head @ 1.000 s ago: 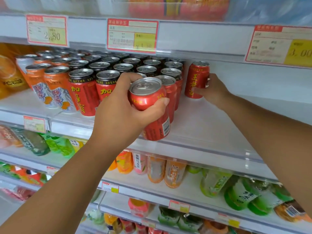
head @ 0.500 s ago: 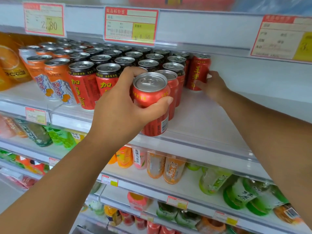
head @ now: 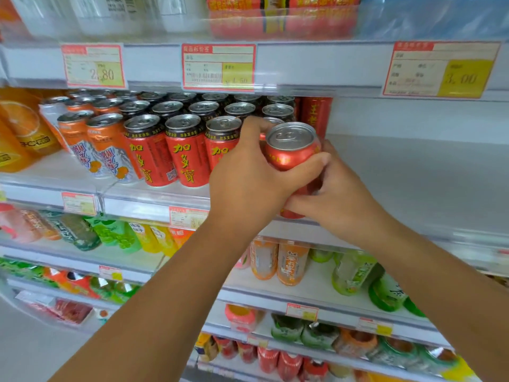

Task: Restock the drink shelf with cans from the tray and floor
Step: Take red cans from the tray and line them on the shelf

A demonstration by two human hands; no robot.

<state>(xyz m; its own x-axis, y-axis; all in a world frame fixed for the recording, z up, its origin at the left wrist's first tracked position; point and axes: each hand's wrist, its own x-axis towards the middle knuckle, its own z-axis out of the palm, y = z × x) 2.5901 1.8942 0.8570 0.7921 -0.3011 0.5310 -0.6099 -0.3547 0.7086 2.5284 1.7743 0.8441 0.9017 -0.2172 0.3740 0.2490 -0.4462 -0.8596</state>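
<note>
A red can point(head: 292, 150) with a silver top is held upright over the front edge of the drink shelf point(head: 399, 172). My left hand point(head: 248, 180) grips it from the left, thumb across its front. My right hand point(head: 338, 194) curls round its lower right side. Rows of red cans with yellow characters point(head: 187, 153) fill the shelf to the left. One more red can point(head: 316, 114) stands at the back, behind the held can. No tray or floor is in view.
Orange-and-white cans point(head: 110, 150) and orange juice bottles point(head: 19, 133) stand at the shelf's left end. The shelf's right half is bare white. Price tags point(head: 217, 67) hang on the shelf rail above. Lower shelves hold bottled drinks point(head: 292, 263).
My right hand has let go of the red can at the back and come forward to the can that my left hand holds. The held can moved slightly right.
</note>
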